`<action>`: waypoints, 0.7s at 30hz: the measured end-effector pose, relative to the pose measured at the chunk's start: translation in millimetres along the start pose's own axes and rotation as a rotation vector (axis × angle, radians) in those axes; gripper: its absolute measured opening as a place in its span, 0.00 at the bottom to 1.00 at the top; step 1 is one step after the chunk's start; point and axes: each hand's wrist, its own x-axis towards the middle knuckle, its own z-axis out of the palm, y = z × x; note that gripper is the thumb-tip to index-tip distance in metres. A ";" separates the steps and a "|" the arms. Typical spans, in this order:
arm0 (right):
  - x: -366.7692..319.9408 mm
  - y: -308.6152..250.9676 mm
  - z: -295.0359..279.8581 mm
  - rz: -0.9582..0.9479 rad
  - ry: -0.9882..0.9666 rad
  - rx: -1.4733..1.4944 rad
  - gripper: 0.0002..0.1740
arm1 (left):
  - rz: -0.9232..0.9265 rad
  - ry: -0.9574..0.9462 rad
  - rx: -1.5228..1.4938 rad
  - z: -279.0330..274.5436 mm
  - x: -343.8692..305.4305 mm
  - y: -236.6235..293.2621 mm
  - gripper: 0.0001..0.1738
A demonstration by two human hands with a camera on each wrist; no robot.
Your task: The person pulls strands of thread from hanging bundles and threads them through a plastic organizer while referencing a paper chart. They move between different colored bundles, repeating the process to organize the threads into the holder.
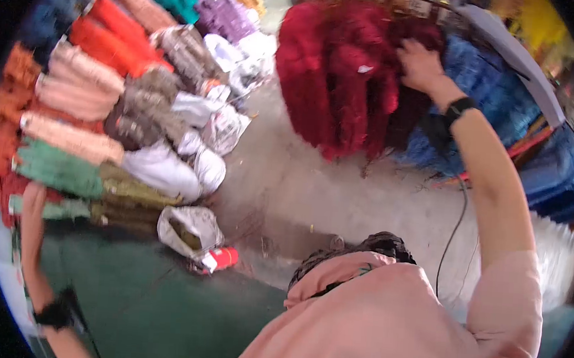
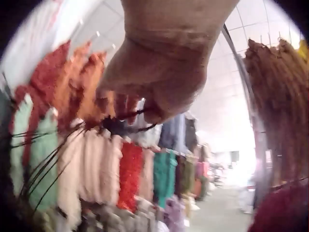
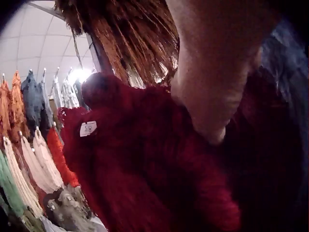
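Note:
In the head view my right hand [image 1: 422, 67] reaches up to the right and touches a dark maroon hank of yarn [image 1: 416, 115]. Bright crimson hanks [image 1: 337, 76] hang just left of it. A white tag [image 3: 88, 128] sits on the red yarn in the right wrist view, where the fingertips are hidden. My left hand [image 1: 34, 208] is low at the left, beside green hanks [image 1: 58, 166]. Seen from the left wrist, this hand [image 2: 164, 82] has curled fingers pinching thin dark strings [image 2: 137, 115], which trail off to the left.
Rows of coloured hanks, among them red ones [image 1: 114, 37], hang along the left. White bags [image 1: 164, 170] and a red spool [image 1: 225, 259] lie below them. Blue hanks [image 1: 483, 80] hang at the right, near a dark cable [image 1: 460, 218] over the grey floor [image 1: 267, 177].

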 end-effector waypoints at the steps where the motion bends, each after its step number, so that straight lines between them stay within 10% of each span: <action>1: -3.0 2.2 3.4 -0.014 -0.005 -0.031 0.36 | -0.002 -0.251 -0.040 11.5 11.5 28.6 0.18; 5: -35.8 -11.8 -18.1 -0.122 0.189 -0.122 0.29 | -0.093 -0.210 -0.549 42.2 33.1 212.8 0.14; 12: -79.1 -92.4 -110.2 -0.473 0.369 1.061 0.05 | 0.032 -0.522 -1.067 94.5 59.5 303.2 0.12; 16: -77.2 -138.3 -146.7 -0.374 0.096 1.744 0.08 | 0.316 -0.575 -0.925 107.5 74.8 347.8 0.15; 21: -84.3 -127.5 -150.7 -0.215 -0.382 1.880 0.16 | 0.464 -0.341 -0.904 121.4 81.6 386.5 0.14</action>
